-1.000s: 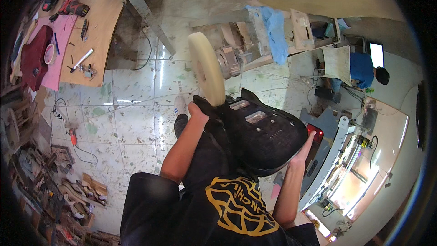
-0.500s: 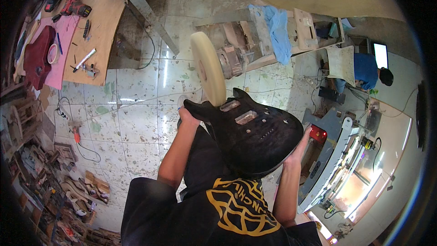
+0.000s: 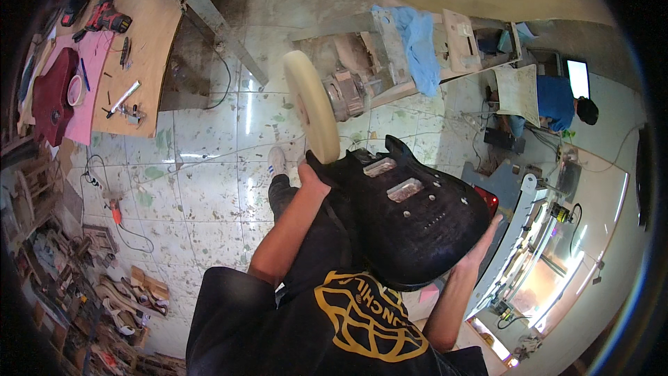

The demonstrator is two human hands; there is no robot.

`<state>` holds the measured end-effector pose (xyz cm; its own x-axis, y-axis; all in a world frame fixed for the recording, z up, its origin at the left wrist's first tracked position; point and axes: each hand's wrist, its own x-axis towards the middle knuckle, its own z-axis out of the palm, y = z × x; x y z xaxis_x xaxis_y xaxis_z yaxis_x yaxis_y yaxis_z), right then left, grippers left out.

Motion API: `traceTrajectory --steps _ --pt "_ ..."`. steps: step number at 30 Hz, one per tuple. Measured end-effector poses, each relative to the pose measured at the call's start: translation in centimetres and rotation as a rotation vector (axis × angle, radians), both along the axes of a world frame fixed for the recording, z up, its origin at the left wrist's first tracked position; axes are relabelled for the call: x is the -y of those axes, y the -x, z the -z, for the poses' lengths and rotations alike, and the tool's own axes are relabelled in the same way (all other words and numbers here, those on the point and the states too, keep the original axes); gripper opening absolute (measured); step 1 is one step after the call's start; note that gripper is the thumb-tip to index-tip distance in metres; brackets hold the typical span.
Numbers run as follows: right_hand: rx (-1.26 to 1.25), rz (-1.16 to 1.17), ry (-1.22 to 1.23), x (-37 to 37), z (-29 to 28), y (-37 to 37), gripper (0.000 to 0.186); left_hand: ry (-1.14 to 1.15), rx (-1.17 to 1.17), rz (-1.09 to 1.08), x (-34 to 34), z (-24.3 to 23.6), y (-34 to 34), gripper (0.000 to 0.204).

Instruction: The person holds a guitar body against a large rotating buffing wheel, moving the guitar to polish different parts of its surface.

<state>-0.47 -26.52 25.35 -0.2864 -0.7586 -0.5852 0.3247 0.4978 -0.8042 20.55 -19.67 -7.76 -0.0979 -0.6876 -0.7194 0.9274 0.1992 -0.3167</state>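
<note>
A black electric guitar body, with two pickup cutouts and several small holes in its top, is held in front of me between both hands. Around the horn at its left end my left hand is closed. My right hand grips the rounded lower edge at the right, its fingertips partly hidden beneath. Just beyond the left hand stands a large cream buffing wheel on a dusty motor. The body's upper left edge lies at the wheel's lower rim; whether they touch I cannot tell.
A blue cloth hangs over the machine's frame. At far left, a workbench carries a drill and a dark red guitar body. Wood pieces lie lower left. A person sits at far right; a grey machine stands close right.
Both hands have carried the guitar body to the right, and it has turned slightly. My left hand has moved right, nearer the wheel's lower edge. One shoe has come into view.
</note>
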Motion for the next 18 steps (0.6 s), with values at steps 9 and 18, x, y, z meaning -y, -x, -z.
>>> traceTrajectory --steps 9,18 --pt "-0.001 0.086 -0.039 -0.8 -2.4 1.0 0.068 -0.086 -0.043 0.044 0.6 -3.9 1.3 0.044" --pt "-0.027 0.056 -0.163 2.4 5.3 -1.8 0.071 -0.271 0.088 0.075 1.4 2.9 -2.0 0.055"
